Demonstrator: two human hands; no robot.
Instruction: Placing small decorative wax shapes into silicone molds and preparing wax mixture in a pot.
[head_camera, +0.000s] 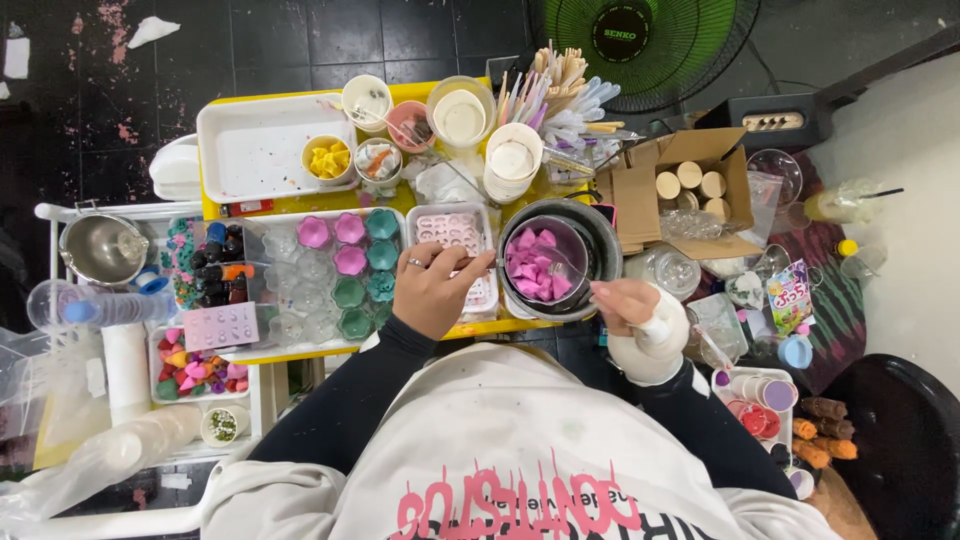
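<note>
1. At the near edge of the yellow work table (300, 205), I am seeing both hands working over the round grey metal bowl of bright pink chunks (537, 262).
2. The left hand (432, 290) is curling closed around a thin metal utensil handle (478, 264); a ring is showing on one finger.
3. That handle's long axis is running nearly level, left to right, from the left hand into the bowl, so the pink chunks are lying directly to that hand's right.
4. The right hand (628, 300), wrapped in white bandage at the wrist, is sitting just beside the bowl's right rim with fingers bent inward; I cannot tell whether it is pinching the rim or a second thin tool.
5. Both hands are flanking the bowl; the right is nearer to its rim.
6. Left of the left hand, a clear tray of pink and teal flower-shaped moulds (360, 262) is lying just beside it, and a pale pink cavity mould tray (455, 240) is sitting between that tray and the bowl.
</note>
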